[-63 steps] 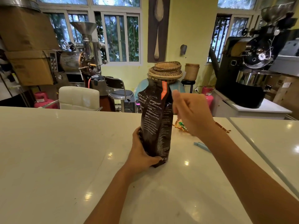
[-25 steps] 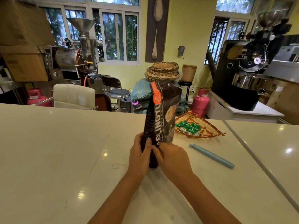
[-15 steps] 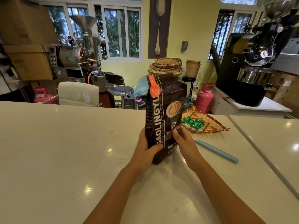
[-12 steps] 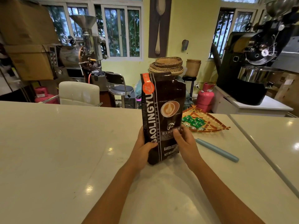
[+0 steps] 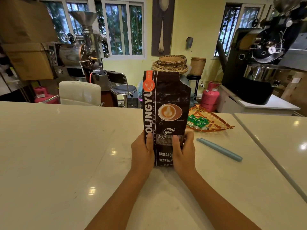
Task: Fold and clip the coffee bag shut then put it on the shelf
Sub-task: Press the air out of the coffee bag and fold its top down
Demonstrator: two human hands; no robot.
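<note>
A tall dark brown coffee bag point(image 5: 166, 103) with an orange stripe and a latte picture stands upright on the white counter point(image 5: 66, 155), its printed front facing me. Its top edge is open and torn at the right corner. My left hand point(image 5: 142, 151) grips the bag's lower left side, thumb on the front. My right hand point(image 5: 183, 151) grips the lower right side the same way. A long pale blue bag clip point(image 5: 219, 149) lies flat on the counter to the right of the bag, apart from both hands.
A woven fan-shaped tray point(image 5: 211, 122) with green wrapped sweets lies behind the clip. A counter seam point(image 5: 259, 146) runs diagonally at the right. Beyond the counter are a white chair point(image 5: 79, 92), a stool, coffee roasters and pink gas cylinders.
The bag has been turned from its narrow side to its front facing me. My right hand came down from the bag's top to its lower right side; both hands now hold it squarely.
</note>
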